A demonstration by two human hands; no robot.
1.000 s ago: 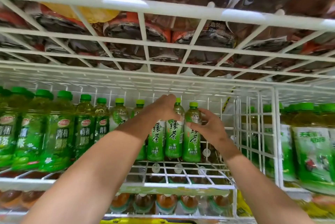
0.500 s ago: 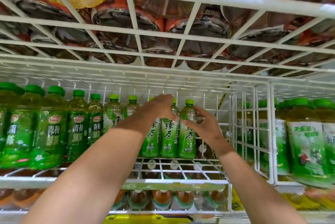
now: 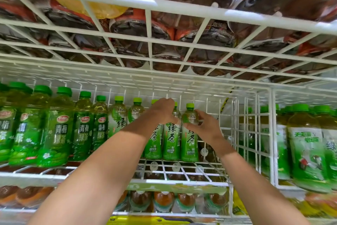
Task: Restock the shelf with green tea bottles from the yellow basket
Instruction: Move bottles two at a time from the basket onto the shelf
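Observation:
Several green tea bottles stand in a row at the back of the white wire shelf (image 3: 182, 171). My left hand (image 3: 161, 110) grips the shoulder of one green tea bottle (image 3: 171, 142) in the middle of that row. My right hand (image 3: 204, 124) holds the neck of the rightmost green tea bottle (image 3: 189, 144), thumb in front and fingers behind. Both bottles stand upright on the shelf, side by side. A strip of the yellow basket (image 3: 145, 221) shows at the bottom edge.
Darker green plum tea bottles (image 3: 54, 130) fill the shelf's left part. A wire divider (image 3: 271, 142) on the right separates more green bottles (image 3: 306, 151). Dark tea bottles lie on the wire rack overhead (image 3: 151, 51). Brown tea bottles (image 3: 164, 201) stand on the shelf below.
Both hands stay on the same two bottles; the right hand has settled lower round the bottle's neck. The view has shifted slightly.

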